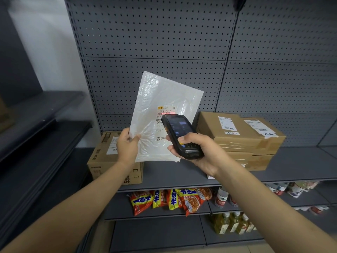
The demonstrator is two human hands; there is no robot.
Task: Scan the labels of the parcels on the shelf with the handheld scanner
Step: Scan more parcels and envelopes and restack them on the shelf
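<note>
My left hand [127,143] pinches the lower left edge of a white plastic mailer parcel [160,99] and holds it upright above the shelf [173,172]. A shipping label [165,111] is stuck on its front, and a red scan line falls across the barcode. My right hand [202,152] grips a black handheld scanner [179,134], screen lit, with its top end pointed at that label and covering the label's lower part. A cardboard box [102,161] stands behind my left wrist. Two stacked brown boxes [242,136] with white labels lie to the right.
A grey pegboard back panel [164,33] rises behind the shelf. Snack bags [173,199] and bottles [222,198] fill the shelf below, with yellow oil bottles [231,223] lower still. A dark unit [36,125] stands at the left.
</note>
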